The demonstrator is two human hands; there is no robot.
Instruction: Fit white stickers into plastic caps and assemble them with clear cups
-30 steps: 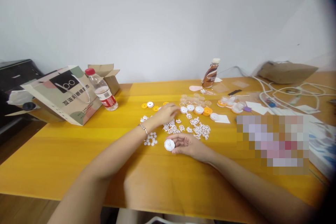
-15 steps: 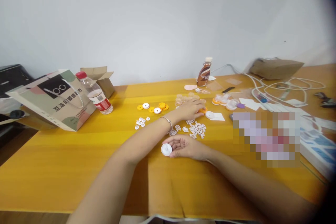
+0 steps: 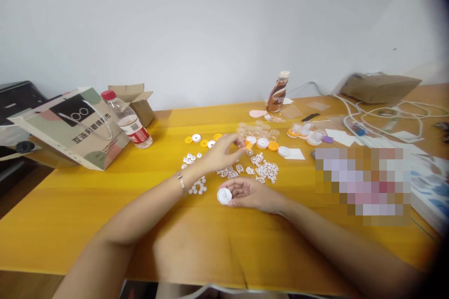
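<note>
My left hand [image 3: 228, 150] pinches a small orange round part [image 3: 248, 145] between thumb and fingers, above the middle of the table. Nearer to me, my right hand [image 3: 249, 195] grips a white round part [image 3: 224, 195] by its edge, its face turned up. Between and beyond the hands lie several white openwork pieces [image 3: 266, 170]. White and orange discs [image 3: 263, 143] sit just right of my left hand, with clear small cups [image 3: 259, 128] behind them. Small white pegs [image 3: 190, 159] and white knobs [image 3: 198, 187] lie left of my hands, partly behind my left forearm.
A red-capped water bottle [image 3: 131, 124], a paper bag [image 3: 77, 126] and an open carton [image 3: 138, 103] stand at the left. At the back is a coffee bottle [image 3: 277, 92]. White cables [image 3: 368, 114], paper and a blurred-out patch [image 3: 361, 187] occupy the right.
My left hand has drawn back left and toward me from the discs, now with an orange part in its fingers. The right hand keeps the white round part nearly in place.
</note>
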